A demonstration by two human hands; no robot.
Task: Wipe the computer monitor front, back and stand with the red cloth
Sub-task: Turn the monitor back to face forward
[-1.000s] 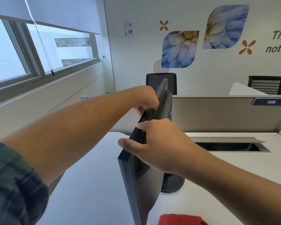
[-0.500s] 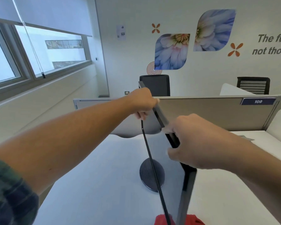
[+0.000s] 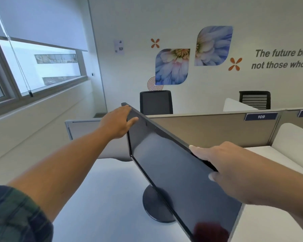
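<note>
The black computer monitor (image 3: 178,173) stands on the white desk (image 3: 103,198), its dark screen turned toward me and angled to the left. Its round black stand base (image 3: 151,205) shows below the screen's left edge. My left hand (image 3: 118,122) grips the monitor's far top corner. My right hand (image 3: 215,159) grips the top edge nearer to me. The red cloth itself is hidden behind the screen; only a red reflection (image 3: 210,230) shows in the glass at the bottom.
A beige desk partition (image 3: 208,130) with a "109" label (image 3: 261,116) runs behind the monitor. Two black office chairs (image 3: 156,102) stand beyond it. Windows (image 3: 42,67) with a sill line the left wall.
Both hands have swivelled the monitor on its stand: its back faced me, then it stood edge-on, and now the screen faces me. The red cloth has dropped out of direct sight.
</note>
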